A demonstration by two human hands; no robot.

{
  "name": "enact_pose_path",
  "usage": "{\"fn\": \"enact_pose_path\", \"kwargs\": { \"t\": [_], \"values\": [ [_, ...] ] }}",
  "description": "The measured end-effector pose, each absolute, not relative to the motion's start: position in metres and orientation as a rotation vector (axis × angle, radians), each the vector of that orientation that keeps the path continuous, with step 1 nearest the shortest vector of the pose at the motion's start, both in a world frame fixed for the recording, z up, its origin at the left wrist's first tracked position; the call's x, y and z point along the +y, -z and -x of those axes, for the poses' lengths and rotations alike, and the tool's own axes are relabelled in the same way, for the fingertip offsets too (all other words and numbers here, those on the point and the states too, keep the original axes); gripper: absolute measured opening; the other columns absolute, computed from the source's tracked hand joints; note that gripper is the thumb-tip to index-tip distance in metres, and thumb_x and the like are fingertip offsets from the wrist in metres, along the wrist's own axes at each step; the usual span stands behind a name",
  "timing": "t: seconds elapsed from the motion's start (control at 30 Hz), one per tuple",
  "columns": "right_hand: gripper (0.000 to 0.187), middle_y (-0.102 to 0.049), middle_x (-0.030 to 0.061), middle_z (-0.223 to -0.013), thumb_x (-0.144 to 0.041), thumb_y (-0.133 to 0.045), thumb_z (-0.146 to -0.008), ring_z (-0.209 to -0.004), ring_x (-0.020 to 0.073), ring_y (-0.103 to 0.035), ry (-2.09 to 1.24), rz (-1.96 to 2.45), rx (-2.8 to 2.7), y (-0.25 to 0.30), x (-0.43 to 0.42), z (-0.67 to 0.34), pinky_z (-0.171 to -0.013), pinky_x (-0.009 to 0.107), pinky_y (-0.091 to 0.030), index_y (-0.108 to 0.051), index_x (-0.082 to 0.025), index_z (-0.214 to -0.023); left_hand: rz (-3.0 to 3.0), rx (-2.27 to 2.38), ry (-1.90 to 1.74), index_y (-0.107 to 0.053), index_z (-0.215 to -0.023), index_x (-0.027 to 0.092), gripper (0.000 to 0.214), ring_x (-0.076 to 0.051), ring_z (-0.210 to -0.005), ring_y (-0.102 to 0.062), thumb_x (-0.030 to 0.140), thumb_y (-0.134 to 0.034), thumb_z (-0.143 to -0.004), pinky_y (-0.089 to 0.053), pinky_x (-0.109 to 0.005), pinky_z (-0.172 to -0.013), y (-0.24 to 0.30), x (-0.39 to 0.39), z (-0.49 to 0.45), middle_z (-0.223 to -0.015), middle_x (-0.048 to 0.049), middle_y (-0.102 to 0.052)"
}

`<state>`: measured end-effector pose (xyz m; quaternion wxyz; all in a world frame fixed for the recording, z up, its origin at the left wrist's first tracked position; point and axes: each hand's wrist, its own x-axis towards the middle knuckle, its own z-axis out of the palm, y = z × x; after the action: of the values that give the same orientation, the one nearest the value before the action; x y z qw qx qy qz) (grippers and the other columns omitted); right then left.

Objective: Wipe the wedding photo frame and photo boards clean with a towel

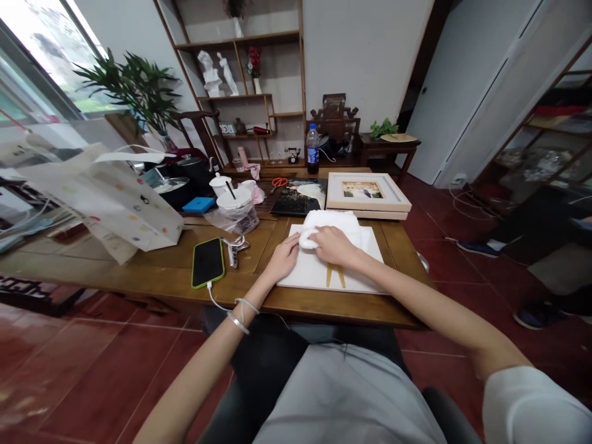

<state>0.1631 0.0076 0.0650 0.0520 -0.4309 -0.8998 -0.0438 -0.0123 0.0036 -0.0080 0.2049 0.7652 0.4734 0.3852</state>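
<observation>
A white board (296, 275) with two yellow strips (335, 275) lies flat near the table's front edge. On its far half is a white fluffy towel (330, 218), partly bunched up. My right hand (337, 245) is closed on the bunched part of the towel and rests over the board. My left hand (283, 258) lies at the board's left edge, fingers stretched out, their tips by the bunched towel. Whether those fingertips touch the towel I cannot tell. Part of the board is hidden under the towel and my hands.
Left of the board lie a phone (208, 262) on a cable and a crumpled silver wrapper (235, 248). Beyond are a lidded cup (234, 198), a blue box (198, 205), scissors (279, 182), a dark panel (296, 196), a framed picture (402, 196) and a bottle (313, 151). A paper bag (157, 225) stands left.
</observation>
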Motion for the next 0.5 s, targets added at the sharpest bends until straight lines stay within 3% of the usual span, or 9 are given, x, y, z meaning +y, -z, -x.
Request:
{"fn": "enact_pose_path", "kwargs": {
  "t": [0.17,0.33,0.5],
  "values": [
    [0.029,-0.061,0.0173,-0.106,-0.009,-0.045,-0.076,-0.1,0.0271,-0.053,0.219,1.254,-2.781,-0.06,-0.02,-0.152,-0.084,0.036,-0.037,-0.065,-0.011,-0.096,-2.027,1.321,-1.111,-0.06,-0.115,0.018,0.038,-0.02,-0.125,-0.044,0.015,-0.037,-0.085,-0.029,-0.04,-0.109,0.011,0.008,0.014,-0.129,-0.0039,-0.055],
    [0.024,-0.061,0.0195,-0.1,-0.014,-0.048,-0.078,-0.099,0.0298,-0.053,0.38,1.129,-2.805,-0.052,-0.06,-0.133,-0.08,0.039,-0.039,-0.067,-0.011,-0.093,-1.997,1.28,-1.14,-0.06,-0.114,0.016,0.038,-0.021,-0.123,-0.046,0.017,-0.038,-0.084,-0.032,-0.039,-0.108,0.012,0.01,0.018,-0.128,-0.0058,-0.055],
    [0.025,-0.055,0.0251,-0.115,-0.015,-0.047,-0.081,-0.111,0.0337,-0.047,0.479,1.031,-2.819,-0.048,-0.08,-0.14,-0.088,0.045,-0.037,-0.069,-0.009,-0.09,-2.136,1.303,-1.107,-0.057,-0.118,0.016,0.04,-0.02,-0.124,-0.046,0.015,-0.038,-0.084,-0.031,-0.038,-0.108,0.011,0.007,0.018,-0.131,-0.0054,-0.053]
  ]
}}
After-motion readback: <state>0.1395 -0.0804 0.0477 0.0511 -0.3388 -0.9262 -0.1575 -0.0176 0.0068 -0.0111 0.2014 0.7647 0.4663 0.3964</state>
